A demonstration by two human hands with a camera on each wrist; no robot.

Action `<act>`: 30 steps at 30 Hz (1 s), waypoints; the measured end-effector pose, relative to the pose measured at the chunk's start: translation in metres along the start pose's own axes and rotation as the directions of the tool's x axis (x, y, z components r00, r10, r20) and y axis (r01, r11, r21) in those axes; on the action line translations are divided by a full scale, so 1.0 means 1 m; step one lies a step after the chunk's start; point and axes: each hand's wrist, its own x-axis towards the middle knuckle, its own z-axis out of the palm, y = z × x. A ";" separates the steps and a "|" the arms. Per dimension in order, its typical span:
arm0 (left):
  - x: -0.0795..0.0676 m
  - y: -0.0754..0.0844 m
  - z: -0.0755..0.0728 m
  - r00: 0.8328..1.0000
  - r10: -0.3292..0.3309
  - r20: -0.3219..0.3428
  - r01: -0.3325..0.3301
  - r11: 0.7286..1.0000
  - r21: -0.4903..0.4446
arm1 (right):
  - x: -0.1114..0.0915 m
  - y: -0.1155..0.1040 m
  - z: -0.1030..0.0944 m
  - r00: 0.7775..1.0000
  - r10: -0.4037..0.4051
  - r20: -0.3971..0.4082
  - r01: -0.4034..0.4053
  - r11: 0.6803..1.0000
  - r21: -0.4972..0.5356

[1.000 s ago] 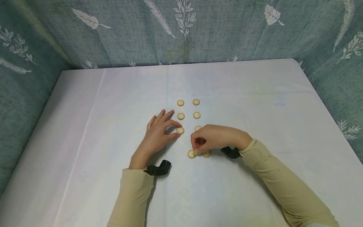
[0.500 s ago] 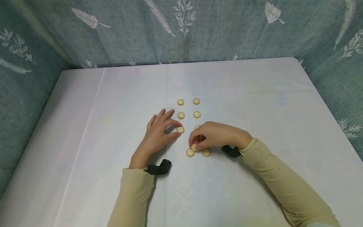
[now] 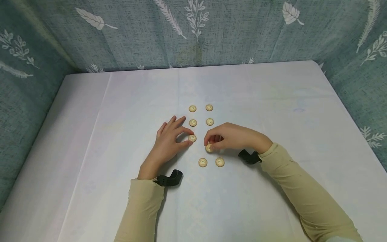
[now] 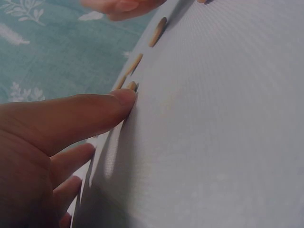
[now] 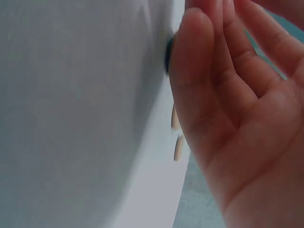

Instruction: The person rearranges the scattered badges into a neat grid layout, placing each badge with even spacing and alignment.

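Round wooden buttons lie on the white cloth in the head view. My left hand (image 3: 169, 143) has its thumb and index finger at either side of one button (image 3: 192, 138), the other fingers spread out; in the left wrist view that button (image 4: 132, 86) shows just past the thumb tip. My right hand (image 3: 231, 137) pinches another button (image 3: 209, 148) between thumb and fingertips, close over the cloth. The button behind the right hand is hidden. Nearer the front lie two more, a left button (image 3: 203, 162) and a right button (image 3: 219, 162).
Beyond the hands, two short columns of buttons run away from me, with a left far button (image 3: 192, 108) and a right far button (image 3: 209, 107) at their ends. Green leaf-print curtains (image 3: 136, 37) stand behind and beside the white-covered table (image 3: 272, 90).
My right hand has lifted a button from between the two front ones and carried it away from me; the left of those two shifted slightly left. My left hand has stayed put.
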 end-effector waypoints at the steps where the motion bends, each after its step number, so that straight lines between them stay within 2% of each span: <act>1: 0.000 0.000 0.000 1.000 -0.002 0.000 0.002 1.000 0.000 | -0.001 0.002 -0.001 1.000 0.011 -0.012 -0.011 1.000 0.001; 8: 0.000 0.000 0.000 1.000 0.001 0.000 -0.001 1.000 -0.009 | -0.005 0.009 -0.011 0.996 0.069 -0.060 -0.069 0.998 -0.001; 16: 0.000 -0.001 0.001 1.000 0.003 -0.001 -0.003 1.000 -0.012 | -0.012 0.018 -0.024 0.992 0.093 -0.091 -0.091 0.996 0.020; 22: -0.001 -0.001 0.001 1.000 0.007 -0.004 -0.007 1.000 -0.019 | -0.016 0.031 -0.032 0.979 0.156 -0.135 -0.151 0.988 0.042; 30: -0.001 -0.001 0.001 1.000 0.004 -0.005 -0.004 1.000 -0.016 | -0.015 0.046 -0.037 0.966 0.221 -0.137 -0.221 0.975 0.018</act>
